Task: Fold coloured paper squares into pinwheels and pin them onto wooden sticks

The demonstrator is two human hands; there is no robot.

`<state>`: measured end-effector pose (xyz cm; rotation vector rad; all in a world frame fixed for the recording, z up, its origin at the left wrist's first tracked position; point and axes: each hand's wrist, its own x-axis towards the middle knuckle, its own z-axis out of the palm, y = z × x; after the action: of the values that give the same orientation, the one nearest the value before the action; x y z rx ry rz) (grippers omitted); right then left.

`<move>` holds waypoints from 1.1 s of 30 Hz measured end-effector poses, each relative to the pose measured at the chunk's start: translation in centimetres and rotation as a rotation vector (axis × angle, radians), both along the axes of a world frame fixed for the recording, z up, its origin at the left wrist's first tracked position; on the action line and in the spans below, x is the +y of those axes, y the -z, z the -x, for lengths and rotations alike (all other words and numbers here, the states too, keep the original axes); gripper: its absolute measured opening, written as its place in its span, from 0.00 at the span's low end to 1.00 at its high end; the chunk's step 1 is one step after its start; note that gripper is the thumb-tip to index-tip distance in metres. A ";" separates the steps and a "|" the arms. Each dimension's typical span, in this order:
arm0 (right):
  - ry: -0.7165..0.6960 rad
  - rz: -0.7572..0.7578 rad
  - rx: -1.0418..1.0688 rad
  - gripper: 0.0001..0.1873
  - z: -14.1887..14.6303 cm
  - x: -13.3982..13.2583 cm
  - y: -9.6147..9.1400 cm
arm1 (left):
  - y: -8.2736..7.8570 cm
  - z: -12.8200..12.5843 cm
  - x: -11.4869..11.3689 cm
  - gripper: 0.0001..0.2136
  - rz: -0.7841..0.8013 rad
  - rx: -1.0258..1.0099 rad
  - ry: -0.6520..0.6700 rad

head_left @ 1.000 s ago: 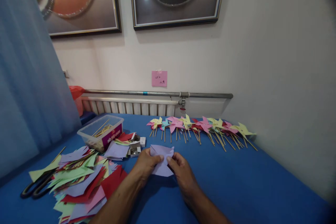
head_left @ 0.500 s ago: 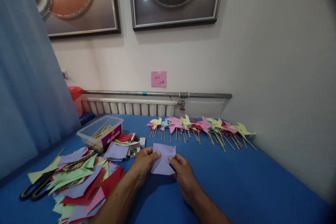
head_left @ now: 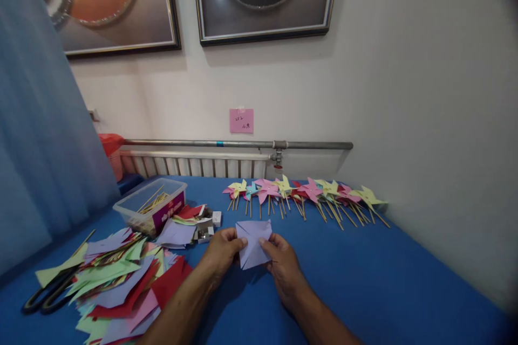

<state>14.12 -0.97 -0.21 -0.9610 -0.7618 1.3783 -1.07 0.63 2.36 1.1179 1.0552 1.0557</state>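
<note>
A purple paper square [head_left: 253, 250] with slits running in from its corners is held up over the blue table, between both hands. My left hand [head_left: 225, 249] pinches its left edge, thumb on the front face. On the opposite edge, my right hand [head_left: 279, 259] grips it the same way, thumb on top and fingers behind. Left of my left forearm lies a heap of coloured paper pieces [head_left: 117, 285]. Black-handled scissors [head_left: 54, 291] rest beside the heap, partly under a pale yellow piece.
Finished paper pinwheels [head_left: 309, 191] on sticks lie in a row at the back. A clear plastic tub [head_left: 151, 205] holds thin sticks. Small boxes [head_left: 206, 226] stand near a purple paper stack [head_left: 176, 233]. A pipe [head_left: 315, 145] runs along the wall behind the blue table [head_left: 364, 280].
Both hands have shifted their hold slightly on the purple paper, which has turned a little so its slits show more clearly. The camera view has moved slightly to the right.
</note>
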 end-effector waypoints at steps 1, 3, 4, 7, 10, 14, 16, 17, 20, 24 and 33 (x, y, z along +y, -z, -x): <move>-0.007 0.002 -0.008 0.25 -0.1 0.1 0.1 | 0.0 0.0 0.0 0.17 -0.001 0.004 0.001; -0.017 -0.002 -0.025 0.24 -0.2 0.3 0.2 | 0.1 0.0 0.1 0.17 -0.005 0.007 0.002; -0.017 -0.007 -0.033 0.24 -0.3 0.4 0.3 | 0.1 0.1 0.1 0.17 -0.007 0.007 0.002; -0.028 -0.025 -0.041 0.22 -0.4 0.5 0.6 | 0.1 0.2 0.2 0.18 -0.010 0.015 -0.006; -0.057 -0.016 -0.026 0.22 -0.3 0.3 0.7 | -0.1 0.2 0.1 0.19 -0.011 0.010 -0.010; -0.061 0.017 0.015 0.23 -0.2 0.0 0.2 | -0.2 0.0 0.0 0.20 -0.012 -0.006 0.006; -0.054 0.017 0.048 0.22 -0.3 0.0 0.0 | -0.2 0.0 0.1 0.19 -0.024 0.014 -0.008; -0.047 0.017 0.062 0.21 -0.4 0.0 -0.1 | -0.2 0.0 0.1 0.18 -0.035 0.032 -0.029; -0.025 0.025 0.089 0.20 -0.9 0.3 -0.4 | -0.4 0.2 0.1 0.14 -0.137 0.118 -0.155; 0.013 0.021 0.093 0.19 -1.6 0.6 -0.7 | -1.1 0.7 -0.7 0.12 -0.508 0.381 -0.222; 0.042 0.041 0.091 0.19 -1.8 0.7 -1.2 | -0.6 0.5 -1.1 0.10 -0.784 0.584 -0.168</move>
<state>15.93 -0.24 1.01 -0.9343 -0.6437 1.3963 -1.57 -0.49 2.98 2.0871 1.2282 1.3673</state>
